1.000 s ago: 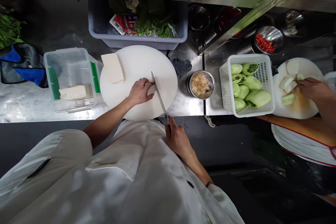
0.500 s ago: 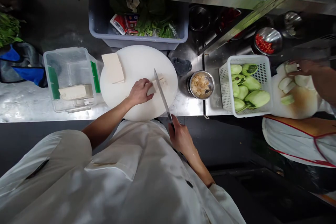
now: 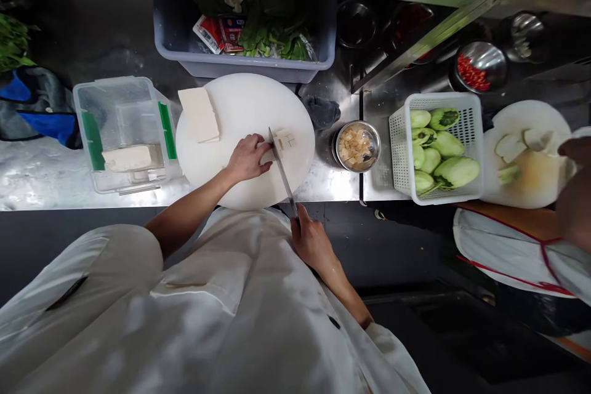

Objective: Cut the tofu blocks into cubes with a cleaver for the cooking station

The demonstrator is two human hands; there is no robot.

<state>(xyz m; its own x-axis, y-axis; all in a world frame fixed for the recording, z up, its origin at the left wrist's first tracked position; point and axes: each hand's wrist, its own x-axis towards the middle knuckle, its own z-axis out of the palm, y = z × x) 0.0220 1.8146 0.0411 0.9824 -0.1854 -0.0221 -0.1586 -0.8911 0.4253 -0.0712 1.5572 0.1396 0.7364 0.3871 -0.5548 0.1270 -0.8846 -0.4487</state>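
My right hand (image 3: 313,239) is wrapped round the dark handle of a long knife (image 3: 284,176), whose blade lies across the right part of a round white cutting board (image 3: 249,98). Left of the blade, my left hand (image 3: 249,159) rests on the board with its fingers bent; what is under its fingertips is mostly hidden. Small cut pale pieces (image 3: 287,139) lie just right of the blade. A larger pale slab (image 3: 199,114) is at the board's upper left.
A clear box (image 3: 122,111) holds a white block at left. Behind the board is a blue-grey bin (image 3: 244,64) with greens. At right are a metal bowl (image 3: 356,146), a white basket (image 3: 475,135) of green vegetables, and another person's hand (image 3: 575,151) by a second board (image 3: 530,114).
The knife and my right hand have shifted slightly left, and more cut pieces show right of the blade. The other person's hand has moved right, off the vegetable pieces.
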